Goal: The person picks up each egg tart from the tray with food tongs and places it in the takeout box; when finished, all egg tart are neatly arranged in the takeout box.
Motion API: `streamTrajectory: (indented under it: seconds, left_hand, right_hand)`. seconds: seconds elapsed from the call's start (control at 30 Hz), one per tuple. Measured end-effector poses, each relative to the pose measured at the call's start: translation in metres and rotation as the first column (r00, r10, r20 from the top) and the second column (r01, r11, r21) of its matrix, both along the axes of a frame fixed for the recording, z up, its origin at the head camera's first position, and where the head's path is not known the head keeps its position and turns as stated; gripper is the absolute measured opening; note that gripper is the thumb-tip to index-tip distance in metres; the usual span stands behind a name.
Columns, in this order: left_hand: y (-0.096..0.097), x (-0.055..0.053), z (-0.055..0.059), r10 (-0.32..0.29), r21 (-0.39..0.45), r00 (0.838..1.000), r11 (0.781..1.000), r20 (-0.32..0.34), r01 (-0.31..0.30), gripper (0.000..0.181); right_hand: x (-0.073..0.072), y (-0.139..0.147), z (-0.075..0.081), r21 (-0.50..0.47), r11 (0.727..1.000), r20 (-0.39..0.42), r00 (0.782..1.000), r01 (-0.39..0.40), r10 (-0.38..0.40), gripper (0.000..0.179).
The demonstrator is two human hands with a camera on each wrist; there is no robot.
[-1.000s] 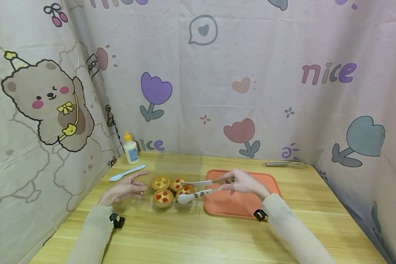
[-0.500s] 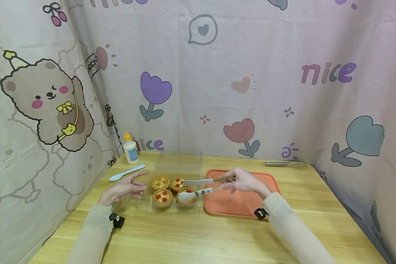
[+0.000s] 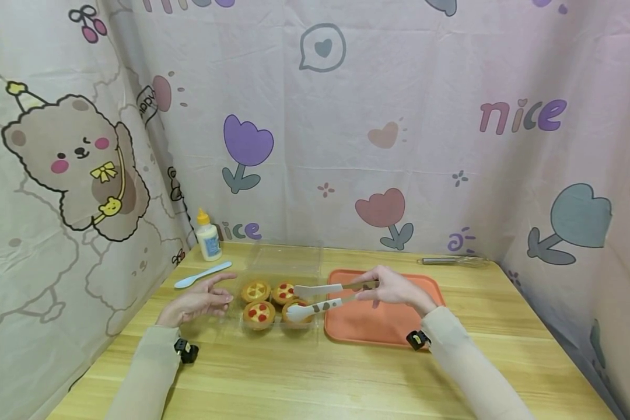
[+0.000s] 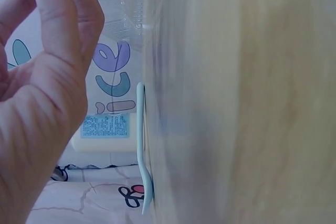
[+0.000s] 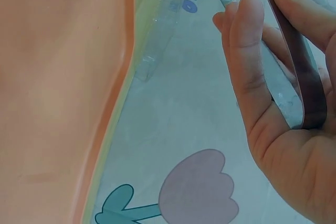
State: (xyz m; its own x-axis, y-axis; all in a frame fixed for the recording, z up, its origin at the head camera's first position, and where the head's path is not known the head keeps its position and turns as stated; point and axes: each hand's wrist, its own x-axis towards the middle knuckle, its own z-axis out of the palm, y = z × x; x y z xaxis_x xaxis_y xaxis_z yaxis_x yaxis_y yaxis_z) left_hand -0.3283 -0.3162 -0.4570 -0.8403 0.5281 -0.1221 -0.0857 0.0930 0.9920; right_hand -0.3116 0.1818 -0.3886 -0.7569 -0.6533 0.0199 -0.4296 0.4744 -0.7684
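My right hand (image 3: 392, 286) grips a pair of tongs (image 3: 322, 307) by the bent end, their two arms spread apart. The white tips reach left over the two right-hand tarts (image 3: 284, 293) in a clear plastic box (image 3: 286, 258), partly covering the front one. Several small tarts with red or yellow toppings sit in this box, whose lid is folded back. In the right wrist view, thumb and fingers lie around the tongs (image 5: 302, 72). My left hand (image 3: 196, 300) is at the box's left side, fingers loosely bent and holding nothing.
An orange tray (image 3: 378, 331) lies right of the box, under my right hand. Behind my left hand are a pale blue spoon (image 3: 203, 275) and a white bottle with a yellow cap (image 3: 209, 240). A whisk (image 3: 454, 261) rests at the table's back right.
The tongs have shifted slightly right with my right hand, their tips still over the right-hand tarts. My left hand has stayed in place.
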Motion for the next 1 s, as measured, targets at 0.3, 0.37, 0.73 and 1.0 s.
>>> streamTrajectory:
  seconds: [0.3, 0.37, 0.73, 1.0]
  left_hand:
    - [-0.002, 0.0, -0.003, 0.001, -0.001, 1.0, 1.0, -0.013, -0.001, 0.082]
    - [-0.002, 0.0, -0.003, -0.002, 0.002, 1.0, 1.0, -0.012, 0.002, 0.082]
    - [-0.001, -0.002, -0.002, -0.003, -0.002, 1.0, 1.0, -0.005, 0.003, 0.081]
    - [0.0, 0.0, 0.0, 0.001, -0.004, 1.0, 1.0, -0.002, -0.001, 0.083]
  right_hand:
    - [0.002, 0.002, 0.003, 0.016, 1.0, -0.014, 1.0, 0.006, -0.006, 0.037]
    - [0.002, 0.002, 0.003, 0.014, 1.0, -0.009, 1.0, 0.005, -0.005, 0.037]
    - [0.003, 0.013, -0.011, -0.025, 1.0, -0.034, 0.999, 0.017, -0.018, 0.035]
    - [0.008, 0.021, -0.025, -0.059, 0.993, -0.053, 0.993, 0.099, -0.102, 0.032]
